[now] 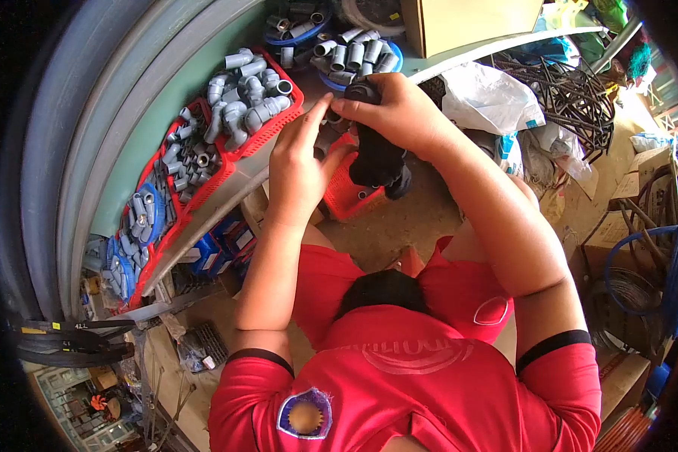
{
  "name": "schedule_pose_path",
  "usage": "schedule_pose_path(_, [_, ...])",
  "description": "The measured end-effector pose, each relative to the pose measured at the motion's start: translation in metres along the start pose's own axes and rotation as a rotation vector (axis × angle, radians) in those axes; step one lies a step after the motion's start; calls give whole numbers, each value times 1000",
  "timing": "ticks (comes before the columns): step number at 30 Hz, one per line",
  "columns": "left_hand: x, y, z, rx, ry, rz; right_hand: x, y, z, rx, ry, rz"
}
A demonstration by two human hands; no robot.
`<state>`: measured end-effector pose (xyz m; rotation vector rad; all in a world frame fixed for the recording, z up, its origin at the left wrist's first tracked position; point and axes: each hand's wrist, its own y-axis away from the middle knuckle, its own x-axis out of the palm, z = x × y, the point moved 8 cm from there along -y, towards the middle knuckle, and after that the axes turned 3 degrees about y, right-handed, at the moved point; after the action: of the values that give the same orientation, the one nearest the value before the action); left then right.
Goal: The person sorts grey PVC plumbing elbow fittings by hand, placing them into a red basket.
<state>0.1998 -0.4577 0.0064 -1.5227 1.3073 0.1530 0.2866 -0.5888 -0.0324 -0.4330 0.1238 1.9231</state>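
I judge the right hand [407,113], gripping a black item [377,154], could drop it into the red basket [337,184] through slack fingers; whether the left hand [295,173] holds anything, I cannot tell.

Red shirt [354,399] with black sleeve bands [554,350], black item [375,157] at upper centre.
Upper left of the frame: grey fittings [264,112], red baskets [211,187], green surface [162,98].

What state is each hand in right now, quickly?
Left hand: fingers part-curled at the black item; whether they grip it can't be told.
Right hand: closed on the item's upper end.
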Motion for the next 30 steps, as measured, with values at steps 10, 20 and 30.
schedule_pose_path(10, [4, 10, 17, -75, 102, 17, 3, 1, 9, -71, 157, 61])
schedule_pose_path(20, [-9, 17, 35, -183, 307, -101, 0, -4, -11, 34, 145, 9])
schedule_pose_path(30, [-33, 16, 37, -317, 77, -224, 16, 8, 0, 72, -20, -71])
